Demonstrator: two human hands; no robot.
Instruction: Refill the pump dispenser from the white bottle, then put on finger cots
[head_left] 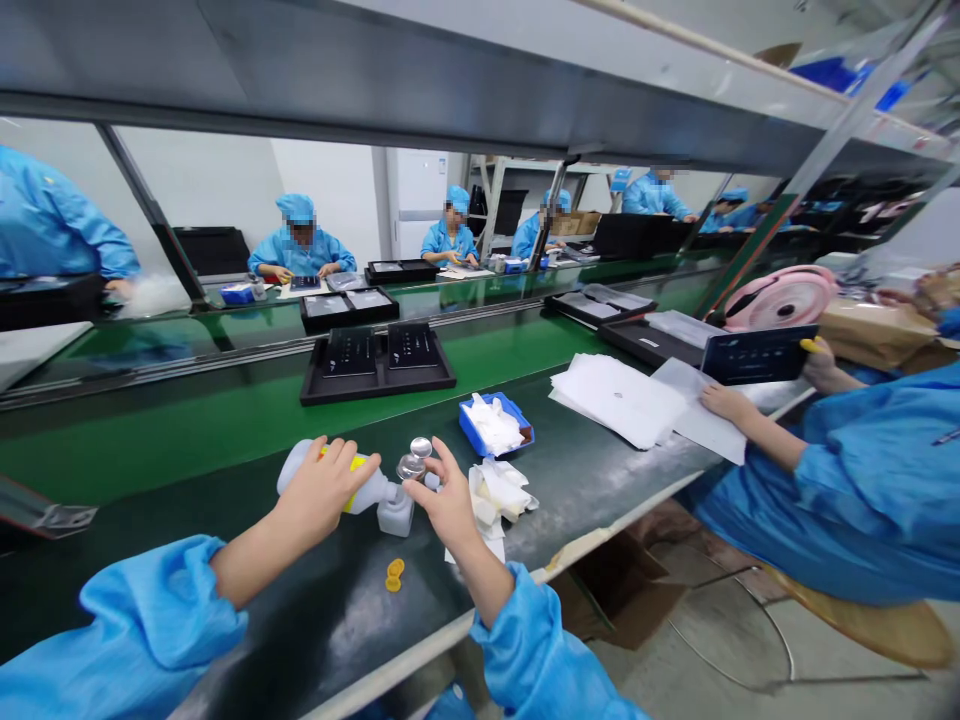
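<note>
Squeeze bottle setup here: a white plastic bottle (pixel 328 470) with a yellow label is held tilted over the dark bench top (pixel 300 610), nozzle end pointing right. The left hand (pixel 321 490) has its fingers wrapped closely around the body. Right at the nozzle is a small white cup-shaped piece (pixel 395 515), though I can't tell if they're actually touching. The right hand (pixel 448 497) is just beside it, fingers slightly apart and reaching up to a small clear piece with a shiny silver disc on top (pixel 415 458). Can't tell if that's really pinched.

Nearby on the bench there's a blue tray of white wipes (pixel 495 425), a crumpled pile of white wipes (pixel 499 495) and some yellow finger cots (pixel 394 575). Past that, a black tray with dark panels (pixel 377 365) sits on the green conveyor belt (pixel 510 340). To the right, a co-worker's hand (pixel 821 365) holds up a dark panel (pixel 757 355), and their other hand (pixel 724 405) rests on white sheets (pixel 619 400).
</note>
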